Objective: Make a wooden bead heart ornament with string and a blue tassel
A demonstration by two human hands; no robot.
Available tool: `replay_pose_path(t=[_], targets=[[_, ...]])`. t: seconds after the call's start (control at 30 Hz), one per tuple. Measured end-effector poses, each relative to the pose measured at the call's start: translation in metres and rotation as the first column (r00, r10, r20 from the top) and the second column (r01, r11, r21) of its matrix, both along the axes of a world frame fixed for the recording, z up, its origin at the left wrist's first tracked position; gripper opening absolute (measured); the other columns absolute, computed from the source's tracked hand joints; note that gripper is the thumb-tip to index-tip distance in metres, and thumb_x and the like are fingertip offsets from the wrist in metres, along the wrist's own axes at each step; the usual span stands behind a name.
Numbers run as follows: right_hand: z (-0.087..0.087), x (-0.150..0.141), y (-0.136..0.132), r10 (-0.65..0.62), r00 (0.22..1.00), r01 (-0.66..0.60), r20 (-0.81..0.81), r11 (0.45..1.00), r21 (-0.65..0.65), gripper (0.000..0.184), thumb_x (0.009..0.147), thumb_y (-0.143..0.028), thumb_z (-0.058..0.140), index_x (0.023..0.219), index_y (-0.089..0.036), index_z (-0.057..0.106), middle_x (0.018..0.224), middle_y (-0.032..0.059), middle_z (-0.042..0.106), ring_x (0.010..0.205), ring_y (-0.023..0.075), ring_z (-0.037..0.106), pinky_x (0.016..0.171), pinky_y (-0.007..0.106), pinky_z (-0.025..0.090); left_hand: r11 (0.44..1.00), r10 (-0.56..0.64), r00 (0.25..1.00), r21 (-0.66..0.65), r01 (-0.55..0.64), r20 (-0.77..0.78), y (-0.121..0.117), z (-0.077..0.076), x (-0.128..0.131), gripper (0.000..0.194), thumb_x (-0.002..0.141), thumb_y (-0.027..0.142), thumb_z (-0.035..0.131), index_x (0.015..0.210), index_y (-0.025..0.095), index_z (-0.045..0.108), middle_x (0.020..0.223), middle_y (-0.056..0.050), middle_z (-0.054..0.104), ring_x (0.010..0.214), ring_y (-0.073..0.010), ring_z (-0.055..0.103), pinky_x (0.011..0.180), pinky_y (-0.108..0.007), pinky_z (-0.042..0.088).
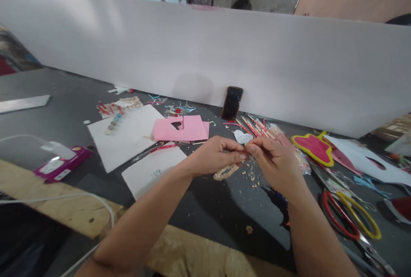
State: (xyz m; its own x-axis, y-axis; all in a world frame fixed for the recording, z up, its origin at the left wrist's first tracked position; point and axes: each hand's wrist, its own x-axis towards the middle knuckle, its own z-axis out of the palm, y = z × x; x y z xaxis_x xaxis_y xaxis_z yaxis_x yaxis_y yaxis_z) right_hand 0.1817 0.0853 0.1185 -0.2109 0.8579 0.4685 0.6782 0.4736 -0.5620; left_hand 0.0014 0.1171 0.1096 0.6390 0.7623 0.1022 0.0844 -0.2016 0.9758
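My left hand (221,156) and my right hand (276,163) meet over the dark table, fingers of both pinched together. Whatever lies between the fingertips is too small to name; a bit of green and red shows there. Just behind the fingertips is a white heart-shaped paper piece (243,136) with dark line marks. Below my left hand, a pale beaded strip (225,172) rests on the table. Small tan crumbs (254,181) are scattered beside my right hand.
A phone (232,102) leans on the white partition (192,54). Pink card (192,128) with a heart cutout and white sheets (157,170) lie left. Red-and-yellow-handled scissors (340,215) and a pink-and-yellow shape (313,148) lie right. A purple power strip (64,165) sits far left.
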Motion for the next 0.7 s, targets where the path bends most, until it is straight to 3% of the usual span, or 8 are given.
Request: replay_pose_path(t=[0.1,0.2,0.37,0.57,0.7], targets=[[-0.002,0.003,0.000,-0.063,0.993,0.052,-0.097,0.992,-0.113,0.042,0.093,-0.048,0.035,0.069,-0.019,0.054,0.058,-0.0014,0.050,0.052,0.0111,0.044,0.049,0.024,0.032,0.999,0.017,1.000,0.040,-0.017,-0.013,0.001,0.000,-0.001,0.019,0.082,0.029,0.059,0.076,0.014,0.069,0.071,-0.001,0.063,0.069,-0.0110,0.056,0.066,-0.021,0.044],[-0.005,0.002,0.001,-0.032,0.989,-0.001,-0.146,0.976,-0.219,0.056,0.093,-0.057,0.021,0.059,-0.020,0.045,0.053,-0.0018,0.043,0.050,0.0113,0.040,0.048,0.026,0.029,0.991,0.038,0.997,0.133,-0.030,-0.062,0.001,0.000,-0.002,0.021,0.081,0.031,0.059,0.074,0.014,0.069,0.072,-0.002,0.063,0.073,-0.0127,0.056,0.067,-0.022,0.044],[-0.008,-0.006,0.001,0.000,1.000,-0.007,-0.029,0.971,-0.239,0.044,0.092,-0.050,0.036,0.059,-0.021,0.038,0.055,-0.0039,0.036,0.052,0.0108,0.035,0.049,0.026,0.026,0.980,0.019,0.992,0.200,0.007,-0.126,0.001,-0.001,-0.001,0.021,0.082,0.030,0.058,0.077,0.014,0.071,0.069,-0.001,0.059,0.072,-0.0130,0.055,0.067,-0.023,0.043],[-0.002,-0.007,-0.004,0.008,1.000,-0.007,0.003,0.983,-0.181,0.034,0.094,-0.038,0.035,0.065,-0.021,0.038,0.057,-0.0051,0.035,0.052,0.0104,0.034,0.048,0.024,0.028,1.000,-0.016,1.000,-0.015,0.016,-0.024,0.000,0.000,0.000,0.019,0.082,0.030,0.059,0.085,0.014,0.070,0.075,-0.002,0.065,0.072,-0.0119,0.058,0.069,-0.023,0.045],[0.003,-0.007,-0.006,0.040,0.999,-0.042,-0.011,0.985,-0.168,0.029,0.093,-0.035,0.039,0.069,-0.020,0.046,0.059,-0.0041,0.042,0.052,0.0102,0.037,0.048,0.023,0.030,0.996,-0.008,0.999,-0.087,0.012,0.041,0.000,0.002,0.000,0.015,0.082,0.025,0.059,0.082,0.013,0.068,0.073,-0.002,0.066,0.071,-0.0109,0.059,0.070,-0.023,0.045]])
